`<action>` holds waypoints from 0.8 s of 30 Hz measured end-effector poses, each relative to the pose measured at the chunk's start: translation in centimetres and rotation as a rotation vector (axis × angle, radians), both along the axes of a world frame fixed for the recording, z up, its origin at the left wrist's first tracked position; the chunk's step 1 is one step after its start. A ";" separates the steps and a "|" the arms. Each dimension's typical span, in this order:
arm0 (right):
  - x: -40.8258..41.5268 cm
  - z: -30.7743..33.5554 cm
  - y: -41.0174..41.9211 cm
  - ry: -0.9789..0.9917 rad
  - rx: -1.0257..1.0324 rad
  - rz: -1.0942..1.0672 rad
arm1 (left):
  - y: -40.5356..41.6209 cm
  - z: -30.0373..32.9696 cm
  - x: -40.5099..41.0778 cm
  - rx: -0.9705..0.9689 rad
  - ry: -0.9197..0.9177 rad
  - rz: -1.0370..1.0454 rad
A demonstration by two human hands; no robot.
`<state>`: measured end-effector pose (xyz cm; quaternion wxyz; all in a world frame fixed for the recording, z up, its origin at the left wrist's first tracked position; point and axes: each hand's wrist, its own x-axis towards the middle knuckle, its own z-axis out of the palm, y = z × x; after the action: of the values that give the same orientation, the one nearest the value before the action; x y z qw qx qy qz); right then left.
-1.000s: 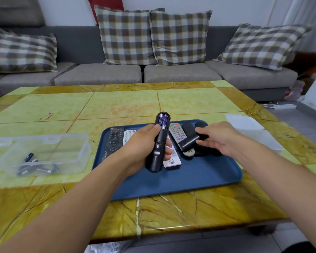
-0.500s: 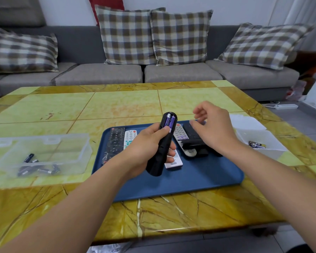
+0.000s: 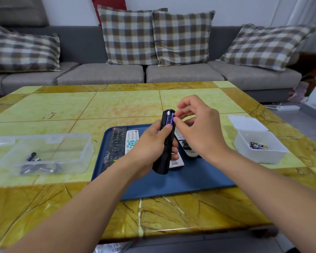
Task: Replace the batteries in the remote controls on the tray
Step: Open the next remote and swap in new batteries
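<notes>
Above tray (image 3: pixel 171 187), two hands (image 3: pixel 150 148) work one remote (image 3: pixel 165 143), two batteries (image 3: pixel 169 119).

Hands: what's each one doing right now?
Left hand: grips the black remote.
Right hand: fingertips at the batteries; a pinch cannot be told.

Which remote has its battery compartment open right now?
The black remote gripped upright in the left hand; two purple batteries show. The others lie on the tray.
</notes>
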<state>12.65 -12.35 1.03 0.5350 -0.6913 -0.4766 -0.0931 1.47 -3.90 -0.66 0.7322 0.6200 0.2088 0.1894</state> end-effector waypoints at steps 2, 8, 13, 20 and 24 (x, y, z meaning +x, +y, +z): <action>-0.1 0.0 0.0 -0.002 -0.006 -0.001 | 0.0 -0.2 0.0 0.033 0.005 0.007; 0.0 0.3 0.0 -0.033 0.033 -0.031 | 0.4 -0.2 -0.2 0.135 0.018 -0.020; -0.3 0.5 -0.1 -0.047 0.039 -0.010 | 0.5 0.2 -0.3 0.124 0.027 -0.044; -1.0 -0.2 1.0 -0.143 0.065 -0.118 | -0.8 0.2 0.0 0.257 -0.010 0.104; -1.7 0.0 1.2 -0.064 0.097 -0.137 | -1.4 0.3 0.1 0.352 -0.019 0.177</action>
<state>10.96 -11.12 1.04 0.5448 -0.6923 -0.4398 -0.1744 1.56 -5.29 -0.33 0.5951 0.7158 0.2194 0.2923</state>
